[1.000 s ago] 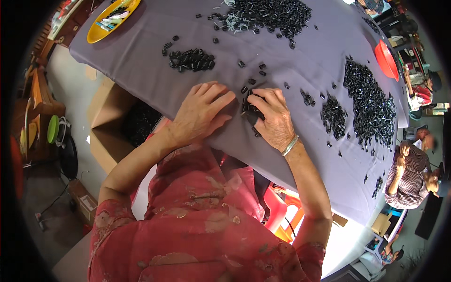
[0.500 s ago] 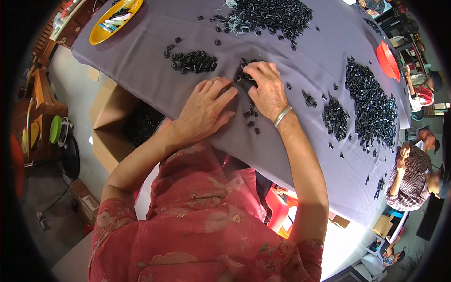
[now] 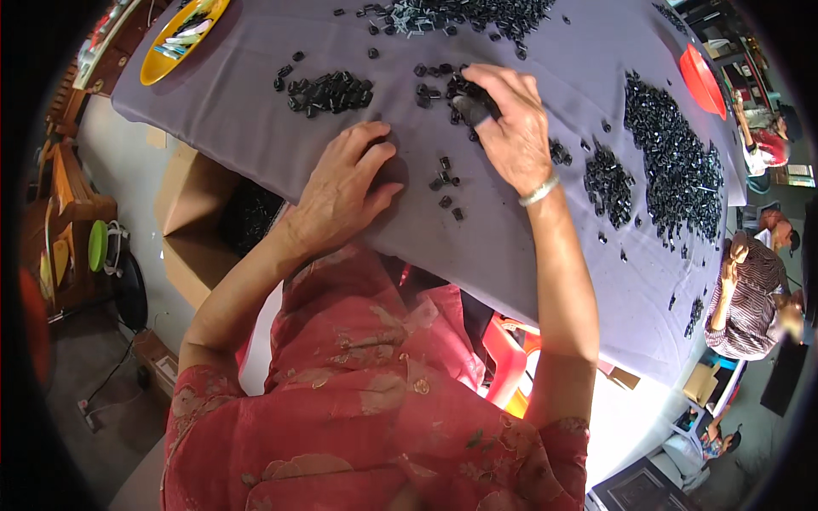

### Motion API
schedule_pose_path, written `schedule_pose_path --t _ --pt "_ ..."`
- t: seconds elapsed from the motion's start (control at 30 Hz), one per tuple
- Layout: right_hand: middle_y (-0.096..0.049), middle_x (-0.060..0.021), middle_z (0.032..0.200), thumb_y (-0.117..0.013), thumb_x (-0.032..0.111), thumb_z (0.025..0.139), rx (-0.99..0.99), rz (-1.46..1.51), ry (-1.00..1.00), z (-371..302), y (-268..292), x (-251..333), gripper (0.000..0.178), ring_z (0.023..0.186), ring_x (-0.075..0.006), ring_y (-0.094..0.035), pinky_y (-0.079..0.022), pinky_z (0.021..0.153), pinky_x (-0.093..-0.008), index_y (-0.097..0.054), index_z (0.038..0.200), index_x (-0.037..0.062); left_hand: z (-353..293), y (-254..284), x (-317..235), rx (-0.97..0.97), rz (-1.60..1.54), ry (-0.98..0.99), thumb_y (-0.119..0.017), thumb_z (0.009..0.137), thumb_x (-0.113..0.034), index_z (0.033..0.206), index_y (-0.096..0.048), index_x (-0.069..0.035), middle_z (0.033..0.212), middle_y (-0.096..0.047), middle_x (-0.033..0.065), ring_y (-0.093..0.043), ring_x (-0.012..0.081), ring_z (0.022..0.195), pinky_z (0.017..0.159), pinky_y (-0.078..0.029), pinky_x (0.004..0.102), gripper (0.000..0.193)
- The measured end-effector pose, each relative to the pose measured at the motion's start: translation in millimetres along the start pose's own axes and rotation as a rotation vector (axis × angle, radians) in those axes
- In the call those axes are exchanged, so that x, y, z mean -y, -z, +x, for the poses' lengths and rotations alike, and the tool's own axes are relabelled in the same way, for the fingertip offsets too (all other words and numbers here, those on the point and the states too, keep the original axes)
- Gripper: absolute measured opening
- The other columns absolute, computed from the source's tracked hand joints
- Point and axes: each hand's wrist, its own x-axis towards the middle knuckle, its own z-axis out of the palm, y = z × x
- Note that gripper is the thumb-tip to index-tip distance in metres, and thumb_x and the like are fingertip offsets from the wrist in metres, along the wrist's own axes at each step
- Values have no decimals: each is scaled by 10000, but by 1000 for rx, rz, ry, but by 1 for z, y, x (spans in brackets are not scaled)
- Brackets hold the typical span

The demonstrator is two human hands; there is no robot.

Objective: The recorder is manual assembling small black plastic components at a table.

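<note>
Head view, clock directions taken from its centre: a yellow dish (image 3: 156,75) is seen between 10 and 11 and an open cardboard box (image 3: 189,196) at 9. At 11, a small black pile (image 3: 331,92) is set on the grey-purple cloth (image 3: 256,102). Just below it, the left hand (image 3: 345,183) is held with fingers loosely bent and spread. Loose pieces (image 3: 444,179) are scattered just before 1. Past 1, a cluster of black pieces (image 3: 457,88) is partly covered by the right hand (image 3: 513,128), thumb and fingers curved; whether any are gripped cannot be told. At 2, a large heap (image 3: 673,166) and a red bowl (image 3: 699,81) are seen.

Right hand (image 3: 516,132) at small black pieces (image 3: 426,96); left hand (image 3: 339,189) over grey cloth (image 3: 486,243); yellow dish (image 3: 154,71) upper left.
</note>
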Motion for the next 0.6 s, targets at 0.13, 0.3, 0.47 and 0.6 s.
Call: schedule_pose_path --t 0.13,0.3,0.47,0.6 --pt "-599 -100 1155 -646 15 636 224 -77 169 -36 16 45 445 1073 -300 -545 -405 963 -434 -621 1076 83 -1 -2 1 -2 1 8 -729 712 -85 1100 -521 -10 1228 -479 181 -480 377 1154 977 -413 445 446" --pt "-546 -79 1201 -635 88 677 452 -167 172 -65 2 55 465 1193 -251 -461 -323 1049 -470 -564 1137 94 -1 -4 -2 18 28 -5 -712 723 -70 1145 -510 -26 1250 -475 186 -476 386 1162 973 -410 453 470" --pt "-533 -31 974 -585 107 763 340 -219 254 -41 -9 22 204 1016 -228 -487 -339 1001 -420 -612 965 116 -4 -7 4 22 42 -53 -696 743 -48 1186 -496 -30 1276 -468 188 -473 397 1167 974 -405 453 487" --pt "-519 -20 933 -568 100 763 167 -395 249 -29 7 -9 168 987 -223 -488 -382 868 -384 -619 920 131 -1 -8 1 37 76 -44 -676 760 -15 1192 -483 -27 1272 -467 185 -473 398 1160 971 -403 452 474"
